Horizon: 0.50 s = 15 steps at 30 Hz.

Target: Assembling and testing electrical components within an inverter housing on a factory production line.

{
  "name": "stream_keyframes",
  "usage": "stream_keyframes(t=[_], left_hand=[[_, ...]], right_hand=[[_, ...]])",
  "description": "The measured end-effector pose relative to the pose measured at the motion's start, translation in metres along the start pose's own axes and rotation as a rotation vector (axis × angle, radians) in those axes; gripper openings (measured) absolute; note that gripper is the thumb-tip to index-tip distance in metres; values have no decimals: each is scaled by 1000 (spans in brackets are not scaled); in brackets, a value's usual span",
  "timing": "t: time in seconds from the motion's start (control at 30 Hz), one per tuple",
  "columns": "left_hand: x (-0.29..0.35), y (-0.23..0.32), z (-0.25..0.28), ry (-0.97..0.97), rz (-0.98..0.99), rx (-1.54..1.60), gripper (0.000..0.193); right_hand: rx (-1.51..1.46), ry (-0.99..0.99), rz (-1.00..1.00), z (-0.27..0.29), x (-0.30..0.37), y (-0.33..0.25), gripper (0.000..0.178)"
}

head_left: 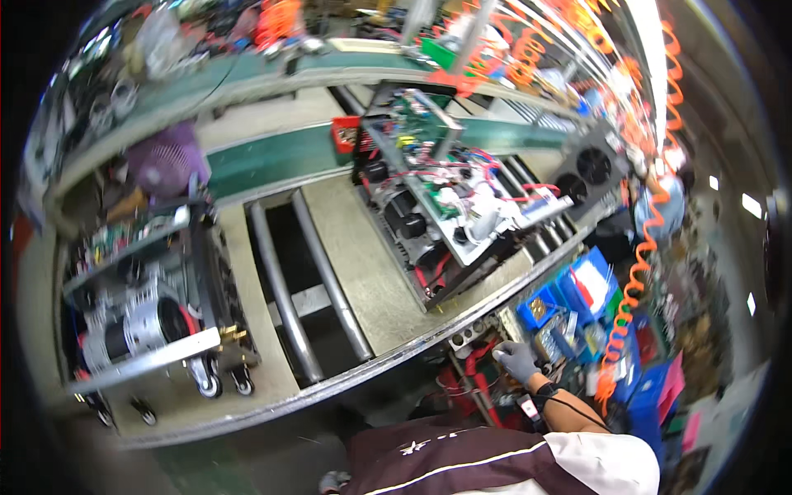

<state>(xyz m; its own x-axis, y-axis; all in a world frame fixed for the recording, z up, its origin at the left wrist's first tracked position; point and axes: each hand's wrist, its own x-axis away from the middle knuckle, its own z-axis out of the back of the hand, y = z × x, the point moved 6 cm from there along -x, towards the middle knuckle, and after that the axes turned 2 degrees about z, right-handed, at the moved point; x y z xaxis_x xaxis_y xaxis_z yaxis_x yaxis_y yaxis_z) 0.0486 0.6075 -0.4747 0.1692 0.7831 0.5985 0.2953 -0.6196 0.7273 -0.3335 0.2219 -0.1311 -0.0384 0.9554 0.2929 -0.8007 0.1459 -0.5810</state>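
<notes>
My right hand (518,361), in a grey glove, reaches out at the bench's near edge, beside red-handled tools (478,363) in a rack. Its fingers look curled together; blur hides whatever they hold. My left hand (334,481), gloved too, shows only in part at the lower edge, by my dark shirt, its fingers unclear. Ahead on the conveyor bench (363,247) stands an opened machine (412,206) with circuit boards, black capacitors and loose red and white wires. A second machine (140,322), with a silver motor and castor wheels, stands at the left.
Blue bins (586,285) with small parts stand right of the bench. An orange coiled hose (635,289) hangs there. Metal rollers (285,289) cross a gap in the bench. A red box (345,134) and a purple fan (161,161) are at the back. Another person (660,206) is at far right.
</notes>
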Motion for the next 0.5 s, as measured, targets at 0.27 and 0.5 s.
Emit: stream_keyframes(t=[0.27,0.5], left_hand=[[-28,127,-25,175,436,-158,26],[-107,285,-112,-54,317,-717,23]], right_hand=[[-267,-1,-259,26,66,105,18],[-571,-13,-403,43,130,201,16]])
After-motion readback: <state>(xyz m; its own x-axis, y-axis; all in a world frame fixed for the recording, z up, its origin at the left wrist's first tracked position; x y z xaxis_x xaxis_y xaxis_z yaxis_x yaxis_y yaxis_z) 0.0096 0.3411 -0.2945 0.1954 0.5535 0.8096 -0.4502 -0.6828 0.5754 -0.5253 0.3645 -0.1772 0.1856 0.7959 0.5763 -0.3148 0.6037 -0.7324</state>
